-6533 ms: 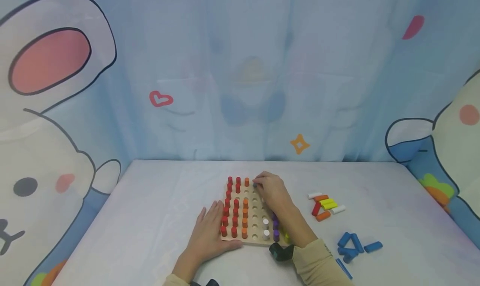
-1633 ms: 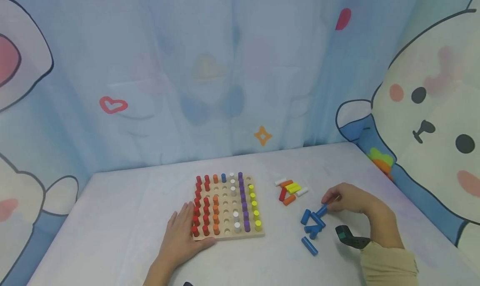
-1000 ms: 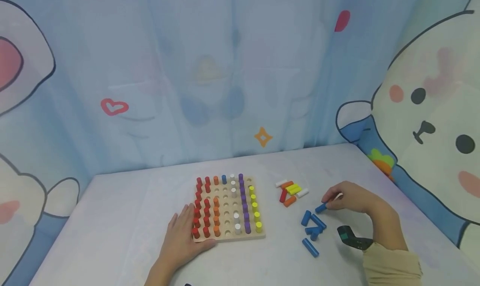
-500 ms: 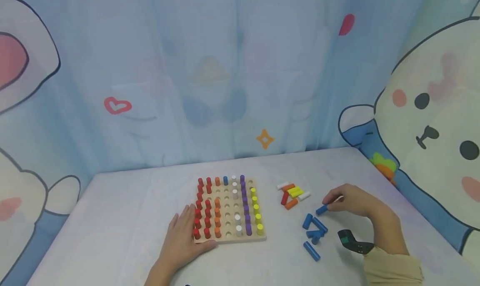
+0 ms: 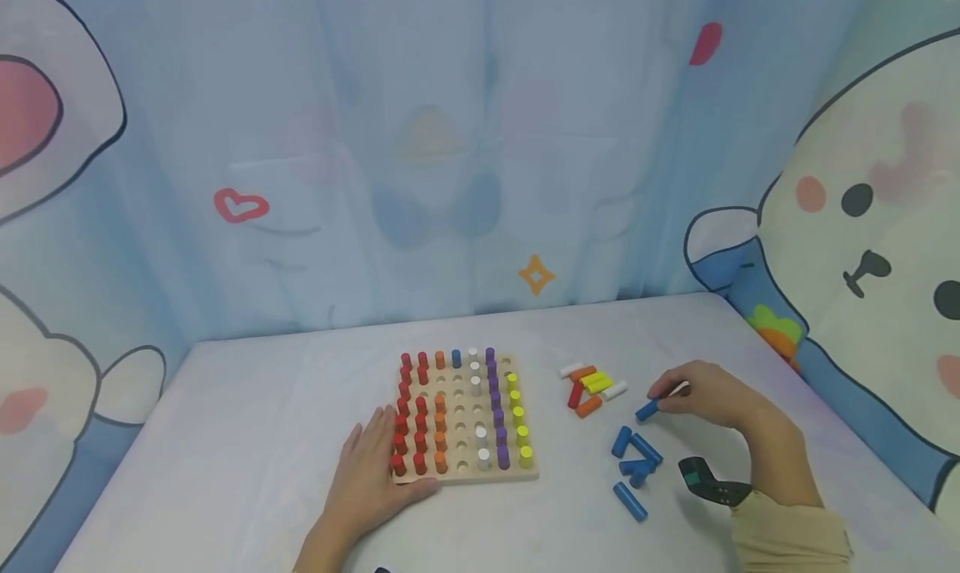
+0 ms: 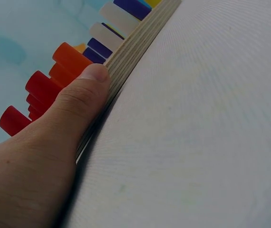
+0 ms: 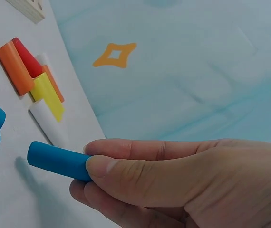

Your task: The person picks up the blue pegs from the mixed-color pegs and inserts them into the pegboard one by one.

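A wooden pegboard (image 5: pixel 495 476) stands upright with rows of red, orange, white, purple and yellow pegs and one blue peg (image 5: pixel 456 358) at the back; several holes in it show bare. My left hand (image 5: pixel 367 477) rests against its near left corner, fingers along the left side and thumb (image 6: pixel 78 102) on the front edge. To the right of the board, my right hand (image 5: pixel 708 394) pinches a blue peg (image 7: pixel 57 159) by one end between thumb and fingers. The peg is held just over the table, above a group of loose blue pegs (image 5: pixel 636 466).
Behind the blue group lies a small pile of loose pegs: white, orange, red and yellow (image 5: pixel 597 382). One blue peg (image 5: pixel 630 501) lies apart, nearer me. A white cloth (image 5: pixel 247 439) covers the table, and a printed curtain (image 5: pixel 450 181) hangs along its back edge.
Earlier my right hand was at the board's back holes, where a blue peg now stands. It moved right to the blue pegs and took hold of another. My left hand stayed by the board.
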The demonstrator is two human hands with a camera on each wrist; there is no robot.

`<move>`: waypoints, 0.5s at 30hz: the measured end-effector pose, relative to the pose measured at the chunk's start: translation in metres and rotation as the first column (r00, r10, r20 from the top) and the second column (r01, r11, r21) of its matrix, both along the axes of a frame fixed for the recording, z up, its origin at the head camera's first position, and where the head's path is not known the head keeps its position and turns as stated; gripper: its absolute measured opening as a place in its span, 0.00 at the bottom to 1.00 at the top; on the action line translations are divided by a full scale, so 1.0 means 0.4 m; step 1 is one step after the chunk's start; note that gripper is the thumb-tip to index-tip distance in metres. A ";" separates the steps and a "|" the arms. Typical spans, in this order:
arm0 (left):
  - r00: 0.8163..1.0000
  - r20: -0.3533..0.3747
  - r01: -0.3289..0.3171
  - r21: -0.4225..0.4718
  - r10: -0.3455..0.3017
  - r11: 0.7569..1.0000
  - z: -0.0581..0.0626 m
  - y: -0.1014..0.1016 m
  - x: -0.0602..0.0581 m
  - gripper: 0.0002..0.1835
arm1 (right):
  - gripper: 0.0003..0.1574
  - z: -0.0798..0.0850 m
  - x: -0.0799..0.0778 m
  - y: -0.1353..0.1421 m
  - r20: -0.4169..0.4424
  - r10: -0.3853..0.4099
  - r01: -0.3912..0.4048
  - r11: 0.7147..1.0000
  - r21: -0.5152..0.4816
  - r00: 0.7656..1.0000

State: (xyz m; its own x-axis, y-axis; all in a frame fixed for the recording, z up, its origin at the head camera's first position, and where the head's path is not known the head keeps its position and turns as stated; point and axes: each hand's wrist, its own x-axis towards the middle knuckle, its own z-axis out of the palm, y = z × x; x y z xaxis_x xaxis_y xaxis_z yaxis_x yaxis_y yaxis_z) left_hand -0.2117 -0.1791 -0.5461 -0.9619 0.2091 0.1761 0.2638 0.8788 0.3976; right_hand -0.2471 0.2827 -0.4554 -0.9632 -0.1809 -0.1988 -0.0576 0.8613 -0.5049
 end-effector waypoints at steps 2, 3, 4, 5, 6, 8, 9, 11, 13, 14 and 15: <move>1.000 -0.007 0.001 0.001 -0.001 1.000 -0.001 0.002 0.001 0.67 | 0.11 0.003 -0.002 -0.002 0.002 -0.006 0.006 1.000 0.003 1.000; 1.000 -0.009 0.004 0.002 -0.004 1.000 -0.001 0.002 0.001 0.67 | 0.11 0.003 -0.002 -0.003 0.003 -0.008 0.008 1.000 0.007 1.000; 1.000 -0.011 0.006 0.002 -0.006 1.000 -0.001 0.004 0.001 0.66 | 0.12 0.004 -0.002 -0.004 0.003 -0.007 0.007 1.000 0.012 1.000; 1.000 -0.013 0.009 -0.001 -0.009 1.000 -0.001 0.004 0.001 0.66 | 0.12 0.004 -0.002 -0.005 0.001 -0.006 0.006 1.000 0.017 1.000; 1.000 -0.012 0.010 -0.001 -0.010 1.000 -0.001 0.005 0.002 0.66 | 0.12 0.005 -0.002 -0.006 0.002 -0.011 0.011 1.000 0.022 1.000; 1.000 -0.010 0.009 -0.005 -0.009 1.000 0.000 0.005 0.003 0.67 | 0.13 0.005 -0.003 -0.009 -0.003 -0.010 0.010 1.000 0.026 1.000; 1.000 -0.011 0.007 -0.005 -0.007 1.000 0.001 0.004 0.004 0.67 | 0.13 0.005 -0.003 -0.010 -0.007 -0.007 0.007 1.000 0.025 1.000; 1.000 -0.016 0.003 -0.005 -0.003 1.000 0.002 0.002 0.005 0.67 | 0.14 0.005 -0.005 -0.014 -0.017 -0.009 0.009 1.000 0.027 1.000; 1.000 -0.021 0.001 -0.006 -0.001 1.000 0.002 0.001 0.005 0.67 | 0.15 0.004 -0.008 -0.017 -0.025 -0.012 0.013 1.000 0.028 1.000; 1.000 -0.023 0.000 -0.005 0.000 1.000 0.001 0.001 0.005 0.67 | 0.15 0.005 -0.009 -0.019 -0.029 -0.012 0.013 1.000 0.028 1.000; 1.000 -0.025 0.000 -0.007 0.000 1.000 0.000 0.001 0.005 0.67 | 0.15 0.005 -0.010 -0.020 -0.031 -0.010 0.011 1.000 0.029 0.999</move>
State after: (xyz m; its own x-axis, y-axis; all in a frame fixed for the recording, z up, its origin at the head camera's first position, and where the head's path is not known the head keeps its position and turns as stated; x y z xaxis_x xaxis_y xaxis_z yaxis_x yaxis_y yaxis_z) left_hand -0.2096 -0.1786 -0.5460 -0.9573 0.2104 0.1983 0.2734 0.8816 0.3847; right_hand -0.2511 0.2749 -0.4536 -0.9708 -0.1651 -0.1738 -0.0636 0.8763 -0.4775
